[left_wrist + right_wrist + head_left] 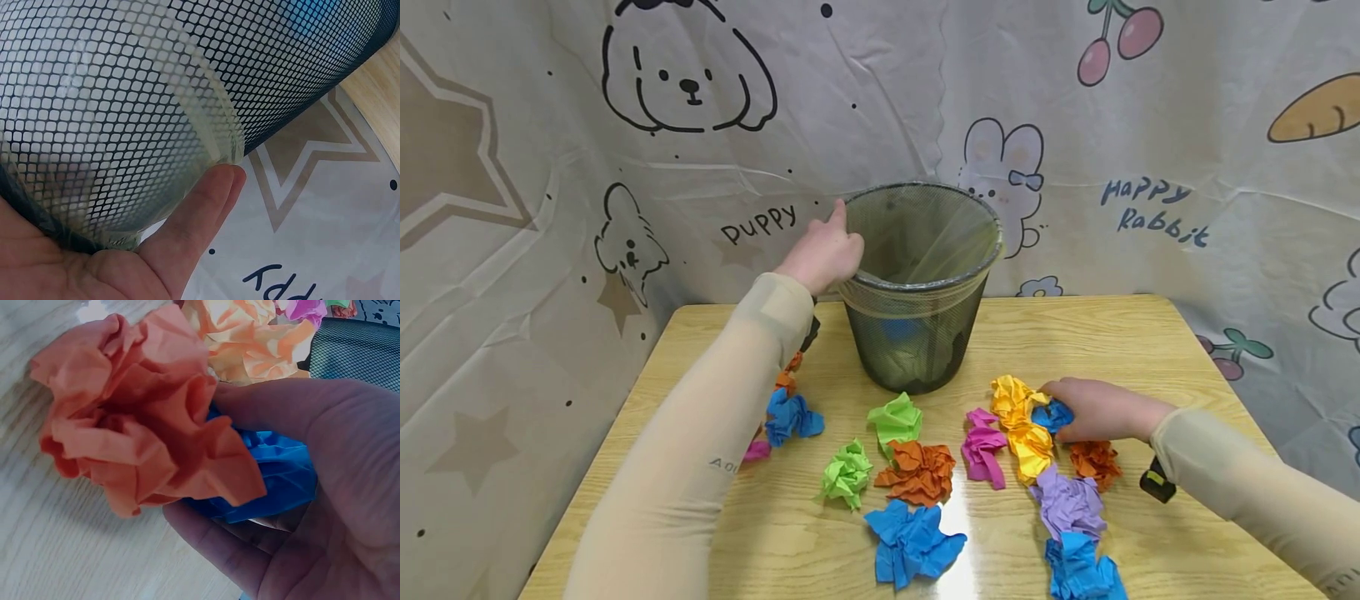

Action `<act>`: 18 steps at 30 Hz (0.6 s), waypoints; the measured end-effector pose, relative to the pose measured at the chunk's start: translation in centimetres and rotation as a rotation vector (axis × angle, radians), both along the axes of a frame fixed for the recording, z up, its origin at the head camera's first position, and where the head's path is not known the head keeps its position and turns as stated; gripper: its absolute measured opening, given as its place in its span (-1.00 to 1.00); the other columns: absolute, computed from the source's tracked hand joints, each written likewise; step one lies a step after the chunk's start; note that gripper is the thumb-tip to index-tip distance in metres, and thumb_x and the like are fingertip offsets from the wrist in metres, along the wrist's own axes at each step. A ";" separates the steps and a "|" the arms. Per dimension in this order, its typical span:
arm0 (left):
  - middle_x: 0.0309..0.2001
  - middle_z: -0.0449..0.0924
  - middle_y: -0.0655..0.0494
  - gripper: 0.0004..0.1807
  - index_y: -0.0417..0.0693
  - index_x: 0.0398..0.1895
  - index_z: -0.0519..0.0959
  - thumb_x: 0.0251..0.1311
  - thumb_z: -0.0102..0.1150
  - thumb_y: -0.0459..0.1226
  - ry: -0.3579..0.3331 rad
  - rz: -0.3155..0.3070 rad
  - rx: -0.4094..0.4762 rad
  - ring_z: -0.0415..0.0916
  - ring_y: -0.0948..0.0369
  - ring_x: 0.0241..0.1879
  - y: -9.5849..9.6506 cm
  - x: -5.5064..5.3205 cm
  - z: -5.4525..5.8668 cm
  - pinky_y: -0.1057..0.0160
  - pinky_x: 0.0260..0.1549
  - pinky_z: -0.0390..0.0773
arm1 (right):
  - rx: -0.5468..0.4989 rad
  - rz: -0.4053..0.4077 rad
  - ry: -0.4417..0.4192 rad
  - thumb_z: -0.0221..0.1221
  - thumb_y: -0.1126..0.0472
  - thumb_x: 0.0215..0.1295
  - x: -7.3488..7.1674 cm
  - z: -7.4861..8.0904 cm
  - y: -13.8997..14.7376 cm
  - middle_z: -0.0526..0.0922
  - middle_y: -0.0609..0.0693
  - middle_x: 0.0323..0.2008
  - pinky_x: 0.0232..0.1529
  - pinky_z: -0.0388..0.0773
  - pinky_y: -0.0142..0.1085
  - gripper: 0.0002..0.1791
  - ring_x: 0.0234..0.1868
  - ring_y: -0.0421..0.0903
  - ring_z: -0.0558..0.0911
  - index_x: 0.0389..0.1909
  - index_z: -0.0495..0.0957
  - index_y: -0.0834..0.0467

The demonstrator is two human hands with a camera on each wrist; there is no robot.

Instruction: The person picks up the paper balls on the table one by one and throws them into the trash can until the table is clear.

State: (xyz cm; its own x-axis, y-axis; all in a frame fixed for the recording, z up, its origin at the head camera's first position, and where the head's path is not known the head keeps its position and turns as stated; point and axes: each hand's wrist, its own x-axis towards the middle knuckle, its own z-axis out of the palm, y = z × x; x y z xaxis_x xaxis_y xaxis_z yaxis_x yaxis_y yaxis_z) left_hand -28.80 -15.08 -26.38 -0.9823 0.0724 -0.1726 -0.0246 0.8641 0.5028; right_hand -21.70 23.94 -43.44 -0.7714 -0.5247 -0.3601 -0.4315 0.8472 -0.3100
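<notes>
A dark mesh wastebasket [917, 333] with a thin yellowish bag liner [917, 304] folded over its rim stands at the back of the table. My left hand [825, 250] grips the basket's rim on the left side; the left wrist view shows the thumb [194, 219] against the outside. On the right, my right hand [1108, 410] holds a blue crumpled paper ball [281, 469] between thumb and fingers. An orange crumpled paper [137, 425] lies close before that hand in the right wrist view. Yellow crumpled papers [1026, 429] lie just left of the right hand.
Nearer on the table [820, 558] lie green [847, 473], orange [917, 472], pink [983, 446], purple [1070, 502] and blue [912, 543] crumpled papers. More papers, one blue [792, 417], lie partly behind the left forearm. A patterned curtain [865, 100] hangs behind the table.
</notes>
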 end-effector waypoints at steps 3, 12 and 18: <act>0.60 -0.30 -0.38 -0.20 0.08 0.62 -0.57 0.50 -0.46 -0.08 0.000 0.000 -0.004 0.29 -0.15 0.24 0.0 0.0 0.1 -0.07 0.27 0.28 | 0.004 0.003 0.001 0.46 0.06 0.17 -0.1 -0.1 0.0 0.55 0.27 0.19 0.19 0.47 0.17 -0.21 0.16 0.20 0.56 0.35 0.43 0.35; 0.60 -0.31 -0.38 -0.20 0.08 0.62 -0.57 0.50 -0.47 -0.07 -0.001 -0.002 -0.010 0.27 -0.16 0.31 0.0 0.0 0.0 -0.07 0.30 0.25 | -0.013 0.003 0.005 0.47 0.16 0.12 -0.5 -0.2 -0.2 0.59 0.15 0.04 0.08 0.56 0.09 -0.30 -0.05 0.01 0.59 0.27 0.50 0.32; 0.60 -0.29 -0.39 -0.20 0.07 0.62 -0.57 0.48 -0.49 -0.07 0.008 -0.006 -0.023 0.11 -0.15 0.45 -0.1 0.0 -0.1 -0.07 0.33 0.20 | -0.021 -0.014 -0.008 0.42 0.29 0.08 -0.6 -0.1 -0.2 0.56 0.09 -0.06 -0.23 0.55 -0.15 -0.33 -0.25 -0.05 0.49 0.27 0.51 0.31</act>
State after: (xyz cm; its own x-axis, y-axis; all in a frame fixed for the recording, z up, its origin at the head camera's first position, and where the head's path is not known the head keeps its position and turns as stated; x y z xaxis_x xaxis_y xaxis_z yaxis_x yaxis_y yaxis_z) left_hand -28.82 -15.15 -26.46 -0.9831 0.0746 -0.1669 -0.0155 0.8756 0.4828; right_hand -22.29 23.78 -43.56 -0.7759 -0.5215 -0.3548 -0.4173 0.8462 -0.3313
